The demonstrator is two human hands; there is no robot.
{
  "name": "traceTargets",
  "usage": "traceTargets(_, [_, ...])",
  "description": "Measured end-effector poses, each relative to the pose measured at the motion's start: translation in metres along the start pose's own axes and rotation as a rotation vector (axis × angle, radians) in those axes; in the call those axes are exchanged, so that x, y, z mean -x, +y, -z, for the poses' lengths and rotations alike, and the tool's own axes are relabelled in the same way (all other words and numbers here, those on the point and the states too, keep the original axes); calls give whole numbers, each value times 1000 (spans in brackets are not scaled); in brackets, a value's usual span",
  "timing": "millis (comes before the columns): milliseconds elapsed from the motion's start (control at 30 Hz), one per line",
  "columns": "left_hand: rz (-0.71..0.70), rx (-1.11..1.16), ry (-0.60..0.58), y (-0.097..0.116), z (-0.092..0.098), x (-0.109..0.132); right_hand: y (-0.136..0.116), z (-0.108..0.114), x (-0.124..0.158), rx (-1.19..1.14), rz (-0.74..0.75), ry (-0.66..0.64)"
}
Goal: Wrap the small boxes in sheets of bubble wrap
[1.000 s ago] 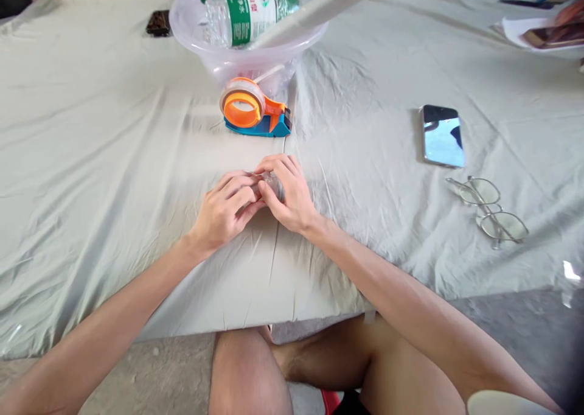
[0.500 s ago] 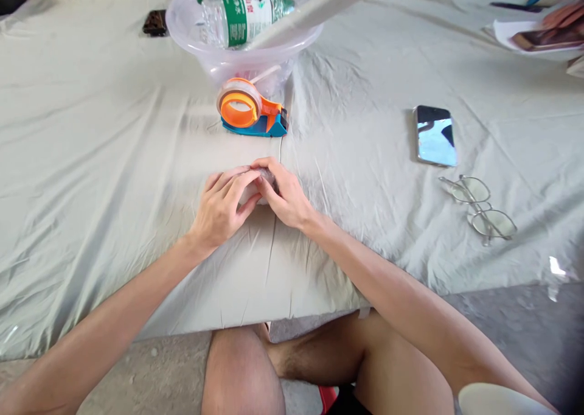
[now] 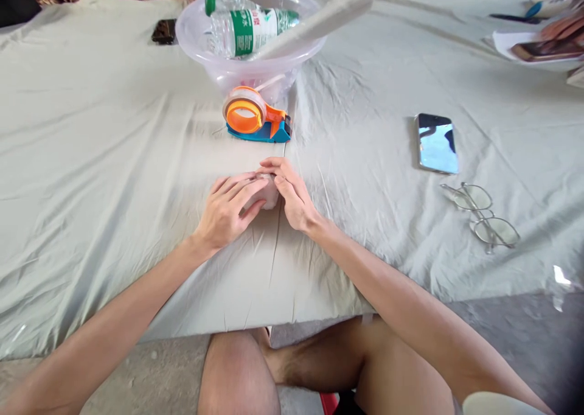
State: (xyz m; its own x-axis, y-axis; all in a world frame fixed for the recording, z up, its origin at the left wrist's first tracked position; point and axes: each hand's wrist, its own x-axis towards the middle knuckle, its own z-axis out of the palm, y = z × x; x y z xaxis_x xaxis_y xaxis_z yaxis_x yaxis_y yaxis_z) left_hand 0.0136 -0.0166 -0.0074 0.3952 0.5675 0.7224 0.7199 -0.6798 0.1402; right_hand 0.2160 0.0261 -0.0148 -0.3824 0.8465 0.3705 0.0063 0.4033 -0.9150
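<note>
Between my hands at the middle of the table sits a small, pale, greyish-pink packet (image 3: pixel 270 197), which looks wrapped in clear film. My left hand (image 3: pixel 230 209) grips it from the left, fingers over the top and thumb along the near side. On the opposite side, my right hand (image 3: pixel 292 195) curves round it, fingertips on its top and far edge. Much of the packet is hidden by the fingers, so its kind cannot be made out. Just beyond stands an orange and blue tape dispenser (image 3: pixel 259 115) with a roll of clear tape.
Behind the dispenser, a clear plastic basin (image 3: pixel 201 53) holds a green-labelled bottle (image 3: pixel 249 33) and a pale roll (image 3: pixel 323 19). A phone (image 3: pixel 437 144) and glasses (image 3: pixel 482 214) lie at right. Another person's hand (image 3: pixel 563 30) is at far right. A dark object (image 3: pixel 164 31) lies left.
My right thumb and fingers have shifted and straightened, so more of the packet's near right face shows. My left hand keeps its hold. The whole view has moved slightly.
</note>
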Motion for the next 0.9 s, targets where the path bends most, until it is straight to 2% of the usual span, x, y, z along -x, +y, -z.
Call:
traceTargets(200, [53,141,30,-3,5,-1,4,-3,-4,-79,50,230])
traceTargets(367, [159,202,-49,-5,5,4,3,0,-5,14,90,285])
traceTargets(467, [255,227,-130,-5,3,6,-1,4,-3,179,216,236])
traceTargets(567, [316,273,-177,-5,0,7,-5,6,0,346,322,109])
traceTargets(667, [332,309,-176,-5,-1,7,-5,6,1,427,303,42])
traceTargets(900, [333,367,-172,-6,-3,9,0,4,-3,477,321,42])
